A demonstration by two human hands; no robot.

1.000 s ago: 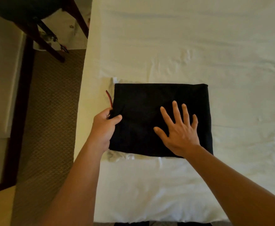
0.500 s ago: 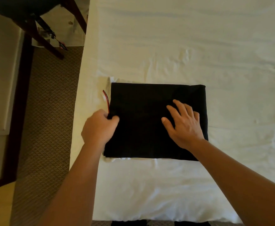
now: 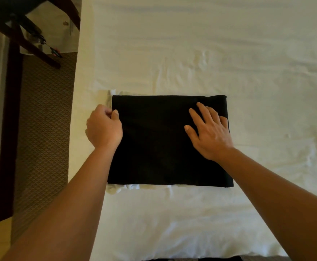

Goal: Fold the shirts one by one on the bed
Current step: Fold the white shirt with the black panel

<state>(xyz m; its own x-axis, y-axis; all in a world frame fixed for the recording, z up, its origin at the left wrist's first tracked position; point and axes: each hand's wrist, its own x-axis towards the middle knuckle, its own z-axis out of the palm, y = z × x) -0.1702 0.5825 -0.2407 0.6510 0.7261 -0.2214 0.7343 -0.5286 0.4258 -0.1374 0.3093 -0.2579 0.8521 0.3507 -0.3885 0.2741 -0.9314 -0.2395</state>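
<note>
Lying near the left edge of the bed [image 3: 201, 44], a black shirt [image 3: 159, 147] is folded into a flat, matte rectangle, with wide wrinkled white sheet left open to the right. Its left edge is pinched by the left hand [image 3: 104, 129], while the right hand [image 3: 209, 130] is pressed flat, fingers loosely spread. The red strip seen earlier is no longer visible.
</note>
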